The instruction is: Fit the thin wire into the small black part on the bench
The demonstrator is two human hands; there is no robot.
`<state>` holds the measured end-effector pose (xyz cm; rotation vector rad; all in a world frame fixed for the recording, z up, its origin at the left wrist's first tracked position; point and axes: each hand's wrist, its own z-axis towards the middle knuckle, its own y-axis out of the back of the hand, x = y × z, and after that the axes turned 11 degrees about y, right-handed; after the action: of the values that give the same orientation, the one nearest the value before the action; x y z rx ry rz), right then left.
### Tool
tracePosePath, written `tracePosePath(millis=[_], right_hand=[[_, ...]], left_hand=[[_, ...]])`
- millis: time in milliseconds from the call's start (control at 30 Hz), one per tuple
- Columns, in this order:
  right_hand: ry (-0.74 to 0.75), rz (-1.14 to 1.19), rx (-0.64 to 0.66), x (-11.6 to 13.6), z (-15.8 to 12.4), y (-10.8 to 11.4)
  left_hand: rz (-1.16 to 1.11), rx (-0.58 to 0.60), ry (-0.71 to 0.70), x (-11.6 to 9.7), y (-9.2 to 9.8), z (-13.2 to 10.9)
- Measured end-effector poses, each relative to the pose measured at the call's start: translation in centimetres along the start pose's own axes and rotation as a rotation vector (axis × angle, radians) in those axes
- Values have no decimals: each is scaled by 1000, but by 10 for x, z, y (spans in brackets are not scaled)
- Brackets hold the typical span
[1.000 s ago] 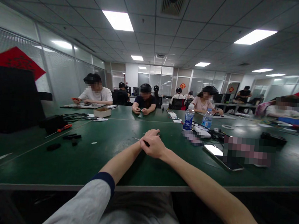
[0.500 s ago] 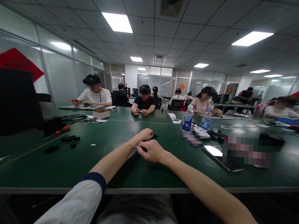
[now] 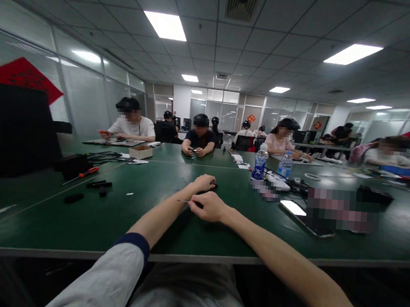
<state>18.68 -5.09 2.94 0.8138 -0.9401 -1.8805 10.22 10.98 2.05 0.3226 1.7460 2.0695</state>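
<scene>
My left hand (image 3: 204, 182) reaches forward over the green table, its fingers bent around a small black part (image 3: 215, 186) that shows only at the fingertips. Closer to me, my right hand (image 3: 208, 206) is closed on a thin screwdriver (image 3: 183, 201). Its slim metal shaft points left across my left forearm, while most of its dark handle is hidden in my fist. The shaft's tip is apart from the black part.
Left on the table (image 3: 163, 237) lie an orange-handled screwdriver (image 3: 89, 172), several black pieces (image 3: 99, 184), a white scrap (image 3: 130, 194) and a cardboard box (image 3: 139, 152). To the right are two bottles (image 3: 260, 163), cables and a phone (image 3: 306, 218). People sit opposite.
The view has shifted slightly, so the table items appear a little further right. My left fingers have moved slightly over the black part; my right hand still holds the screwdriver.
</scene>
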Motion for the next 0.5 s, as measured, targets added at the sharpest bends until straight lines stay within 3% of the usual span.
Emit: tracePosePath(millis=[133,233,367,500], right_hand=[[29,-31,16,1,-2,2],[48,-40,17,2,-3,4],[74,-30,23,3,-3,6],[99,-28,39,4,-3,6]], left_hand=[[33,-13,-36,10,8,-10],[128,-52,-81,36,29,-24],[179,-33,28,99,75,-59],[206,-62,211,175,121,-126]])
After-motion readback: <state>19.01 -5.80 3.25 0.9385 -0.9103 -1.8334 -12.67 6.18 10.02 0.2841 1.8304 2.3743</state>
